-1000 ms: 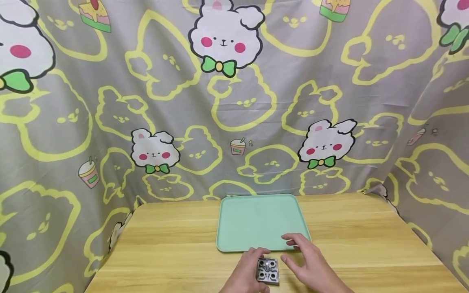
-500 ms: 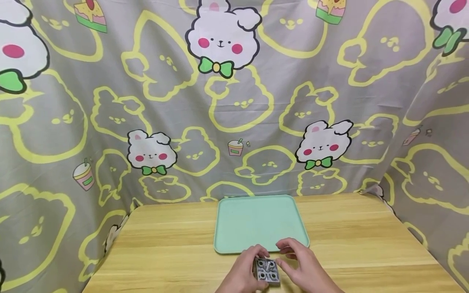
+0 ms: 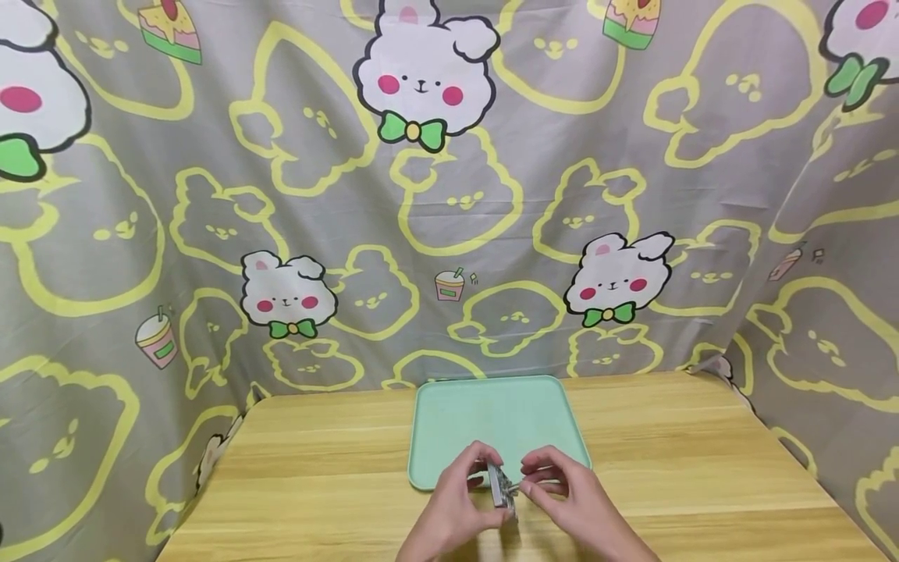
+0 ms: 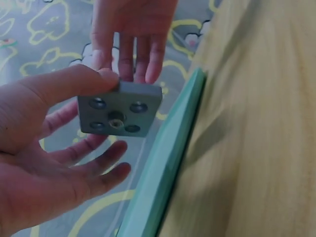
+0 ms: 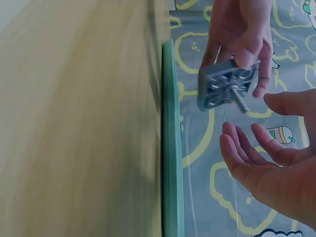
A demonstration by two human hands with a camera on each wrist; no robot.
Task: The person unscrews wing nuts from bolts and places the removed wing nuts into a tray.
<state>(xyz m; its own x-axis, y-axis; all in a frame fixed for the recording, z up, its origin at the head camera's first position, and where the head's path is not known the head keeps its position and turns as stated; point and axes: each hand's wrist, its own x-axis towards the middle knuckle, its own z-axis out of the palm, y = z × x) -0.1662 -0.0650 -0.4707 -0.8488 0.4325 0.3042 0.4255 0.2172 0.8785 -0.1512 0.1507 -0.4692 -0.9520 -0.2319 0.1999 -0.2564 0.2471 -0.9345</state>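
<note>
My left hand (image 3: pixel 449 503) pinches a square grey metal plate (image 3: pixel 498 485) by its edges, tipped up on its side above the table. In the left wrist view, the flat face of the plate (image 4: pixel 106 111) shows several round holes and a screw head (image 4: pixel 116 123) near the middle. The ribbed face carries a protruding threaded screw (image 5: pixel 239 100), seen in the right wrist view. Close to the screw's tip is my right hand (image 3: pixel 579 496), thumb and fingers loosely bent with a gap between them. The right wrist view shows these fingertips (image 5: pixel 228 143) apart from the screw.
A mint-green tray (image 3: pixel 492 421) lies on the wood-grain table (image 3: pixel 316 460), just beyond the hands. Grey curtain fabric (image 3: pixel 337 234) with cartoon rabbit prints hangs behind and at both sides of the table.
The plate, earlier with its ribbed face upward by the left hand, is now raised and turned on edge, screw pointing right. My right hand has come nearer the plate.
</note>
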